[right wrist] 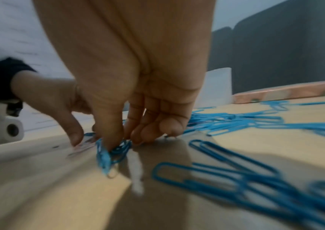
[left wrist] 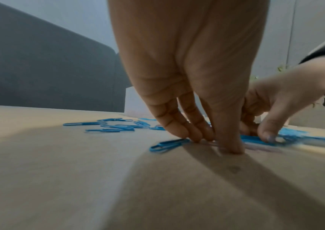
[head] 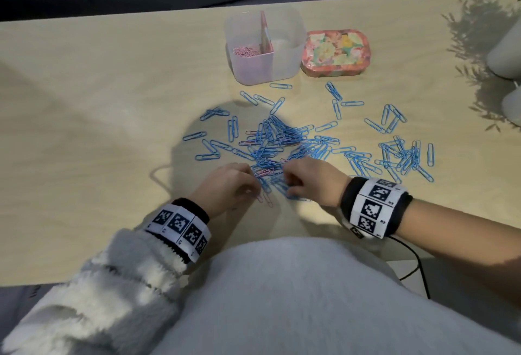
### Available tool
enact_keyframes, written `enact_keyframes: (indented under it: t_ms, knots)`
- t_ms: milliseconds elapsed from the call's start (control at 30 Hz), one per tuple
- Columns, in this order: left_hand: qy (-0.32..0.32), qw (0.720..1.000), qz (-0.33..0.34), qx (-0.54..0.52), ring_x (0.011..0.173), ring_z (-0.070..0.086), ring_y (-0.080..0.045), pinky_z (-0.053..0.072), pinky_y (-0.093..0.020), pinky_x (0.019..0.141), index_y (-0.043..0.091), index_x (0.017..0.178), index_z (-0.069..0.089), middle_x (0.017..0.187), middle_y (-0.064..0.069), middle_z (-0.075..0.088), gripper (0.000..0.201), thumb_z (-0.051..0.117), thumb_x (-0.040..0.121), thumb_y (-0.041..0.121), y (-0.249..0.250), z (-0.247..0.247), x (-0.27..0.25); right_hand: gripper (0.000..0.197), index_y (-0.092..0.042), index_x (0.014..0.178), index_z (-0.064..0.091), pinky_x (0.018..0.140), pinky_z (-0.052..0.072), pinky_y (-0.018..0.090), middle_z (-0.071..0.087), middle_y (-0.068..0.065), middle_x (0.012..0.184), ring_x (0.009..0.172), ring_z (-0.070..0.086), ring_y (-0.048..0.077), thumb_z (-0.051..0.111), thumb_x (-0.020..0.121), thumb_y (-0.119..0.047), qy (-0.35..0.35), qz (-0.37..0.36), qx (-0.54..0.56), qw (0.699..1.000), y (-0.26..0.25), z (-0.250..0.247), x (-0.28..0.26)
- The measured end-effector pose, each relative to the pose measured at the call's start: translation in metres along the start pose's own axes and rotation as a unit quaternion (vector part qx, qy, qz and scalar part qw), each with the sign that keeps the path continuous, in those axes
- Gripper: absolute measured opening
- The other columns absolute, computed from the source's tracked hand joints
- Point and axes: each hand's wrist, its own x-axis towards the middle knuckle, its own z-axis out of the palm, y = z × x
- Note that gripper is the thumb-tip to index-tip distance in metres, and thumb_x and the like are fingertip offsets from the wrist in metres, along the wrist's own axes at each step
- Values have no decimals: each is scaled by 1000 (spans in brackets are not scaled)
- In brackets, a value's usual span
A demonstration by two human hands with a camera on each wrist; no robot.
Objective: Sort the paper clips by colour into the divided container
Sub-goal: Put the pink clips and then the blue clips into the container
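Blue paper clips [head: 284, 140] lie spread over the wooden table, with a few pink ones [head: 262, 172] mixed in. The clear divided container [head: 293, 44] stands at the back; its left compartment holds pink clips [head: 246, 51], and the right one looks bare. Both hands work at the pile's near edge. My left hand [head: 253, 189] has its fingers and thumb down on the table [left wrist: 214, 143], pinching pale pink clips [left wrist: 262, 147]. My right hand [head: 293, 182] curls its thumb and fingers round a small bunch of blue clips [right wrist: 110, 154].
A floral tin [head: 335, 53] sits right of the container. White cylinders [head: 504, 56] stand at the far right, with leaf shadows nearby. A black cable [head: 417, 264] hangs over the table's near edge. A second cluster of blue clips [head: 403, 157] lies to the right.
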Motion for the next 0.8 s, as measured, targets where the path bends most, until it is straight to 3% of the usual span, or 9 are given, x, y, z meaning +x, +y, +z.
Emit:
enact_keyframes:
  t_ms: [100,200,367,467,533,600,667,700,800]
  knots:
    - [-16,1000,-7,21,80,58,-18,45,-30,75,14,88,72,94,-6,64,11,67,78,13,0,2,5,21,-21,76,46,61,28,27,49,-3,76,73,46,21,66,77,-16,20,26,14,999,16,-8,-12]
    - [-18,999,3,47,86,61,-27,45,-32,73,11,87,69,94,-9,63,9,65,80,14,-4,6,7,4,-17,81,55,66,32,28,54,0,83,85,53,25,59,80,-17,57,9,-22,998,13,-9,-16]
    - [0,990,51,131,66,62,-26,48,-30,56,15,77,64,73,-6,62,24,45,80,28,-8,10,4,24,-15,91,62,73,43,35,66,6,100,97,60,27,53,87,-37,55,-23,-110,992,-25,7,6]
    - [27,986,60,152,66,62,-26,46,-31,58,13,82,64,72,-6,62,31,37,82,30,-13,8,1,21,-14,100,61,78,45,37,64,9,108,106,57,29,54,86,-27,48,-18,-135,989,-38,15,18]
    - [46,995,31,82,72,61,-26,46,-32,67,11,93,65,79,-9,62,41,34,86,36,-16,3,-3,20,-13,102,61,82,44,37,63,11,110,108,55,30,53,85,-19,34,-11,-122,992,-38,17,20]
    - [79,997,-17,-6,75,57,-20,40,-25,72,10,102,65,85,-6,60,45,35,87,41,-20,0,-6,17,-13,97,64,80,44,36,65,11,107,105,58,30,56,82,-12,22,1,-72,997,-32,14,17]
    - [105,984,-92,-113,77,54,-15,42,-25,74,14,98,66,90,-6,62,29,45,90,34,-22,-3,-2,14,-13,91,64,76,43,34,66,11,103,100,59,30,56,80,-9,14,10,-55,998,-23,10,9]
    - [110,966,-134,-190,74,54,-15,44,-26,71,17,90,65,89,-7,63,18,49,92,24,-21,-6,1,12,-14,88,61,75,43,35,65,11,102,99,59,30,54,80,-9,13,16,-66,998,-19,9,5]
    - [94,881,-238,-399,60,46,-13,39,-22,55,19,71,54,71,-5,53,30,38,94,7,-15,-15,15,11,-11,89,58,74,44,37,62,10,102,99,58,30,53,84,-20,43,30,-121,991,-6,7,-10]
